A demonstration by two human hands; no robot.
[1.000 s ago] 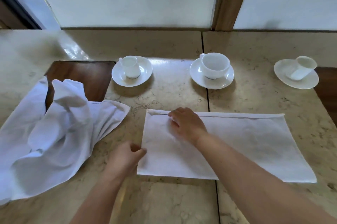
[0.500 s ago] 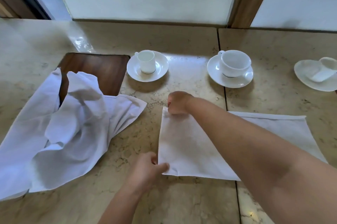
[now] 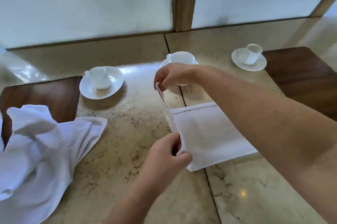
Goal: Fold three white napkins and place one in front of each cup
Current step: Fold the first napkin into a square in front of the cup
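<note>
The left hand (image 3: 166,154) pinches the near corner of the folded napkin (image 3: 206,132). The right hand (image 3: 171,76), at 12 o'clock from the left, pinches the far corner, and this edge is raised above the table (image 3: 127,114).

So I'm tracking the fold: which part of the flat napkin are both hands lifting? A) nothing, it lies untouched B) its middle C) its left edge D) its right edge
C: the right hand and left hand pinch the napkin's left edge, raised off the table.

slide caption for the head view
Left hand and right hand pinch the napkin edge, lifting it to fold.
</note>
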